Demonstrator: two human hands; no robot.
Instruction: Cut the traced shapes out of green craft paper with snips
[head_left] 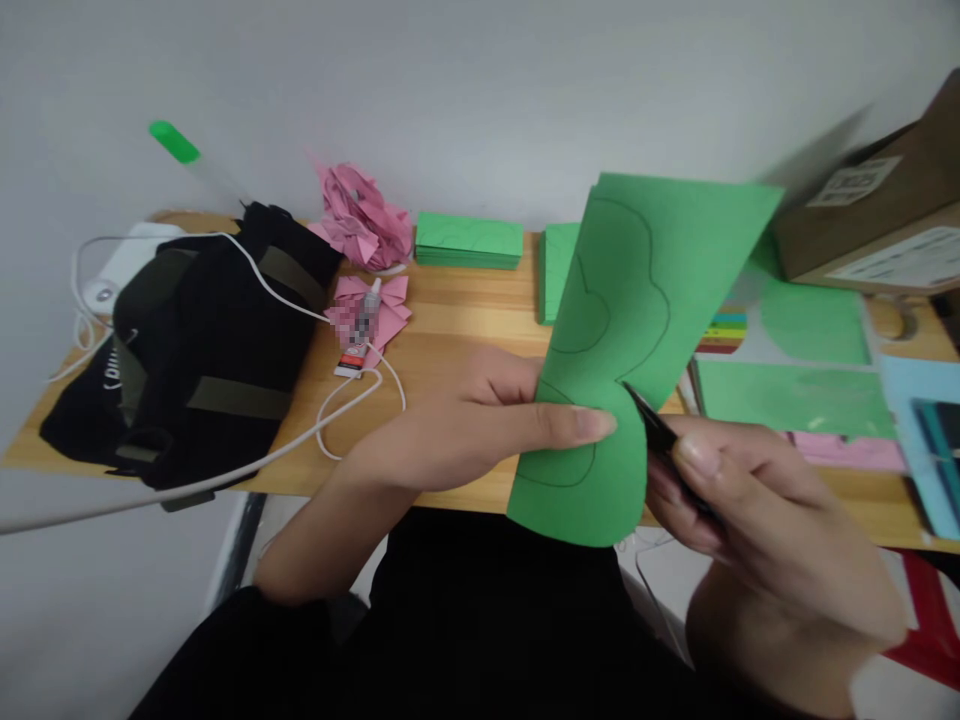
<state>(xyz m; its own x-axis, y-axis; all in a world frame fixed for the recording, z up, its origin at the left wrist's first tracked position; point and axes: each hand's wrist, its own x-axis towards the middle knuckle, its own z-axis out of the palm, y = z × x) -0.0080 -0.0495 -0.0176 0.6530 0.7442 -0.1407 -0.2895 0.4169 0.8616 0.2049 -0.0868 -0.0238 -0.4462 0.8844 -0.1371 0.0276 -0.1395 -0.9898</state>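
Note:
A folded sheet of green paper (pixel 622 240) with curved pencil outlines is held up over the table's front edge. My left hand (pixel 517 420) pinches it from the left, thumb on the front and fingers behind. Its lower right edge is cut to a rounded curve. My right hand (pixel 742 490) is closed round a pair of dark scissors (pixel 660 430), whose tip lies at the notch between two pencilled lobes. The handles are mostly hidden in my palm.
On the wooden table (pixel 465 310) stand stacked green pieces (pixel 469 240), crumpled pink paper (pixel 360 215) and a glue tube (pixel 358 335). A black bag (pixel 217 340) with a white cable (pixel 300 435) lies left. At right are a cardboard box (pixel 877 200) and green sheets (pixel 795 395).

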